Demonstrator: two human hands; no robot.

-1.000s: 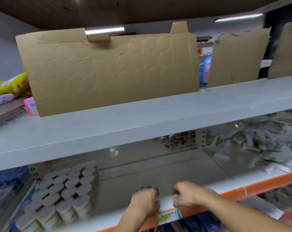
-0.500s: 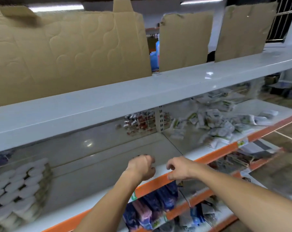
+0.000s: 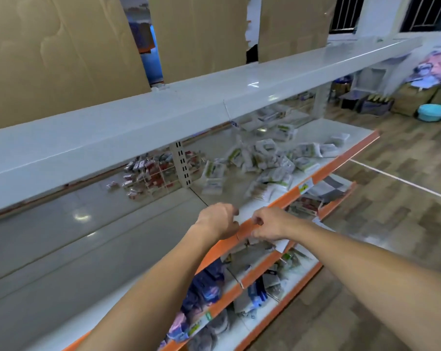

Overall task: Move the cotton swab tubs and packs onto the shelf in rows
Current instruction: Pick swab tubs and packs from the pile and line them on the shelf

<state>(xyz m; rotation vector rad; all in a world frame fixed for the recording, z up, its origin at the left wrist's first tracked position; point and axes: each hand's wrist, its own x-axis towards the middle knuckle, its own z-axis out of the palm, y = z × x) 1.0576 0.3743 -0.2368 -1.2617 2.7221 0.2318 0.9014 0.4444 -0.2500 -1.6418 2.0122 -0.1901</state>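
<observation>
Curling loosely, the left hand (image 3: 218,220) and right hand (image 3: 268,224) hover at the shelf's orange edge (image 3: 325,171), apparently holding nothing. Cotton swab packs (image 3: 262,158) lie heaped further right on that shelf. Best reach across, gather a few flat, and line them squarely from the back

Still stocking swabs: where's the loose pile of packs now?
In the head view, the pile of packs lies on the orange-edged shelf, right of the slotted upright, beyond both hands.
</observation>
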